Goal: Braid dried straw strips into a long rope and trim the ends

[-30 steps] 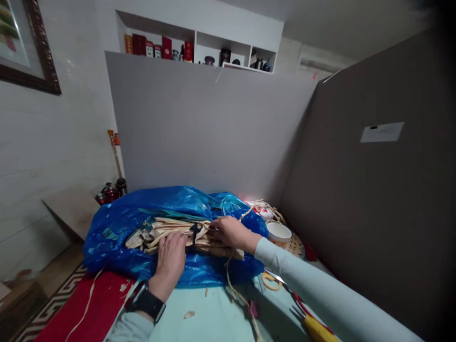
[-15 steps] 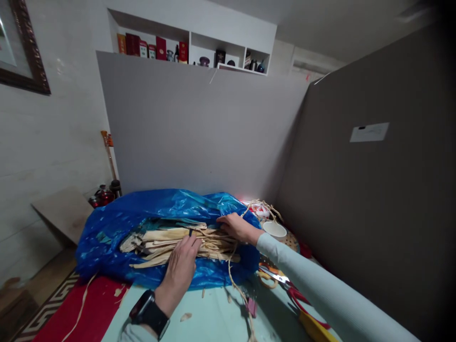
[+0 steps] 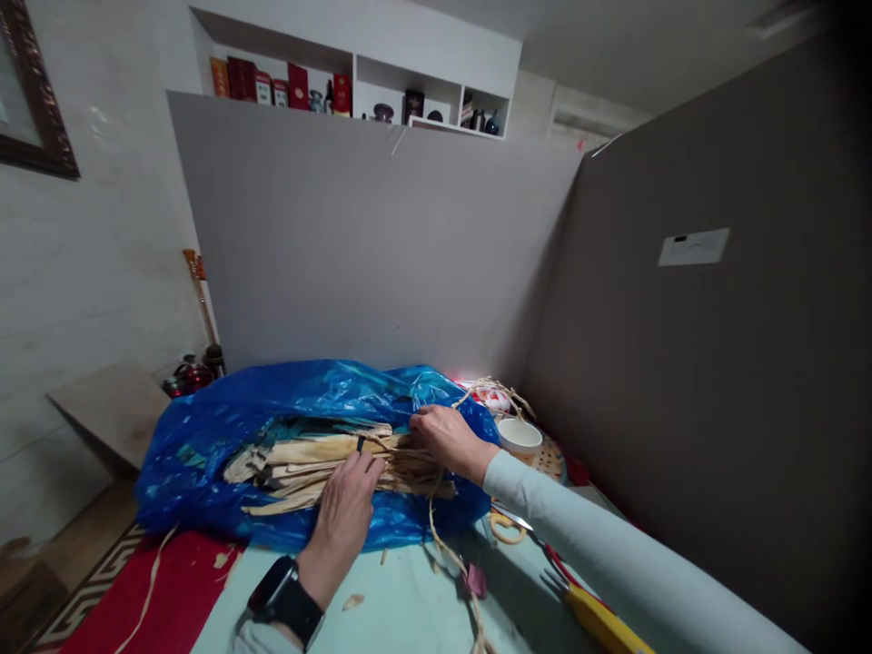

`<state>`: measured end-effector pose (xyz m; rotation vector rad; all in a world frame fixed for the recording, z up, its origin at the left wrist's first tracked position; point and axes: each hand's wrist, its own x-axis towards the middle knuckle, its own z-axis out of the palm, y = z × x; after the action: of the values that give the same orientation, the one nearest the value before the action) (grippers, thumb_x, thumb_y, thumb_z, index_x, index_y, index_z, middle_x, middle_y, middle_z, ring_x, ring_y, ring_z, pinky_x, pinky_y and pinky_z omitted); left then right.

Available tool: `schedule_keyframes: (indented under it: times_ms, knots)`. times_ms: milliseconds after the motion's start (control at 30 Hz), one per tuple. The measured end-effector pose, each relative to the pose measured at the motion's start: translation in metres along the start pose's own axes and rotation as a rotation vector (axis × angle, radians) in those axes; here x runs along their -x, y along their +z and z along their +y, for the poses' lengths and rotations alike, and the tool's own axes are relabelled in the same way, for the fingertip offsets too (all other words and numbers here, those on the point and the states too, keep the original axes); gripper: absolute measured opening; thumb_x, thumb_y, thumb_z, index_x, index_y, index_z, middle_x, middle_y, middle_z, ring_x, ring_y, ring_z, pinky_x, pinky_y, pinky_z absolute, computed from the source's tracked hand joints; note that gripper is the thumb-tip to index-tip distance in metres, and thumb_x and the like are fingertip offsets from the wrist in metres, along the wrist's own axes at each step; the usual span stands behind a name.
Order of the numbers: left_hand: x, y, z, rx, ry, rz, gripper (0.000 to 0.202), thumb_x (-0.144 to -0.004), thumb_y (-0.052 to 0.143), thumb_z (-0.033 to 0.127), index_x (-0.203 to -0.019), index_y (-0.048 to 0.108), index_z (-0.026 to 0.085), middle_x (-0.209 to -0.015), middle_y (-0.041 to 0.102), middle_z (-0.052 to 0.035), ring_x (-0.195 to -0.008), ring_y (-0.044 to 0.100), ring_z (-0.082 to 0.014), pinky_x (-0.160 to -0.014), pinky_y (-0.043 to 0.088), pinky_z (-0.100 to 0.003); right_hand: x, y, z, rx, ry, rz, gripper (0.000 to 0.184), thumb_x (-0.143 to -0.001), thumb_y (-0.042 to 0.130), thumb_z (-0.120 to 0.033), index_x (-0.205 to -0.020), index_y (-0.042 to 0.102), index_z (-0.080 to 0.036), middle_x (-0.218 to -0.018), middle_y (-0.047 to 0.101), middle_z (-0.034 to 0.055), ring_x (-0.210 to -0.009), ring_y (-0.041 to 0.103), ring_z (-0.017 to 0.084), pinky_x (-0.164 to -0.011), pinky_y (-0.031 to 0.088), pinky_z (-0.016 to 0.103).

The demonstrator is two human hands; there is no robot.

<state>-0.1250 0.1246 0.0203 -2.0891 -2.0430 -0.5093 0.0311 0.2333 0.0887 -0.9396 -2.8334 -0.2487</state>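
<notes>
Head view: left hand [image 3: 346,504] and right hand [image 3: 450,440] curl over dried strips [image 3: 303,452], closure unclear; probably light, brittle; best held by band [image 3: 361,444] just beyond left hand.

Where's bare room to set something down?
The pale green cloth between the black wristwatch, blue plastic bag and twisted tan cord, barring small scraps. Crowded: right of the cord, with red-handled scissors and a yellow-handled fork.

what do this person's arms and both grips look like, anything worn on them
The right sleeve is long, plain and pale grey-green; only the end of the matching left sleeve shows. The left grip and right grip are ungloved. A watch with a dark, rounded rectangular face and black strap sits on the left wrist.
</notes>
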Motion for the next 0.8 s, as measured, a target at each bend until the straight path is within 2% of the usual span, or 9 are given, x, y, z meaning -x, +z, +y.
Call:
schedule_keyframes:
  times_ms: [167,267,400,533,633,800]
  knots:
    - [0.001,0.000,0.001,-0.004,-0.004,0.000,0.042,-0.078,0.039,-0.004,-0.103,0.065,0.017,-0.099,0.066,-0.0096,-0.097,0.058,-0.0253,-0.085,0.046,-0.037,0.002,-0.003,-0.006,0.025,-0.055,0.055,0.019,-0.092,0.047,-0.020,-0.095,0.066,-0.017,-0.102,0.064,0.0114,-0.102,0.053,0.026,-0.085,0.036,0.036]
    - [0.002,0.003,0.000,-0.007,-0.013,0.012,0.042,-0.077,0.040,-0.005,-0.103,0.065,0.017,-0.098,0.067,-0.0089,-0.096,0.060,-0.0243,-0.084,0.047,-0.036,0.001,0.006,-0.014,0.019,-0.112,0.004,0.017,-0.091,0.051,-0.027,-0.096,0.066,-0.020,-0.095,0.066,0.0079,-0.094,0.056,0.023,-0.080,0.038,0.034]
    - [0.003,0.010,-0.002,-0.016,-0.025,0.036,0.046,-0.078,0.040,-0.005,-0.110,0.064,0.018,-0.101,0.067,-0.0082,-0.098,0.060,-0.0228,-0.086,0.047,-0.034,-0.002,0.016,-0.022,0.028,-0.106,-0.024,0.016,-0.088,0.051,-0.015,-0.096,0.065,-0.014,-0.092,0.065,0.0116,-0.086,0.059,0.021,-0.076,0.040,0.031]
    - [0.003,0.016,-0.002,-0.022,-0.038,0.059,0.051,-0.080,0.040,-0.004,-0.120,0.059,0.019,-0.108,0.067,-0.0086,-0.102,0.060,-0.0219,-0.089,0.047,-0.034,-0.007,0.011,-0.018,0.010,-0.038,0.013,0.021,-0.089,0.045,-0.009,-0.100,0.063,-0.012,-0.096,0.064,0.0152,-0.088,0.059,0.022,-0.075,0.041,0.030]
    - [0.004,0.018,-0.001,-0.025,-0.045,0.068,0.051,-0.081,0.039,-0.004,-0.123,0.058,0.018,-0.111,0.067,-0.0089,-0.105,0.059,-0.0225,-0.094,0.045,-0.036,-0.009,0.003,-0.008,-0.034,-0.013,0.044,0.025,-0.091,0.042,-0.010,-0.102,0.064,-0.014,-0.099,0.065,0.0144,-0.092,0.059,0.022,-0.076,0.041,0.028]
    - [0.004,0.018,0.000,-0.017,-0.041,0.069,0.056,-0.078,0.037,-0.007,-0.125,0.058,0.016,-0.112,0.067,-0.0099,-0.105,0.060,-0.0229,-0.094,0.045,-0.036,-0.007,-0.001,0.000,-0.152,0.029,0.071,0.025,-0.093,0.044,-0.016,-0.093,0.069,-0.016,-0.092,0.069,0.0111,-0.087,0.063,0.019,-0.074,0.041,0.025]
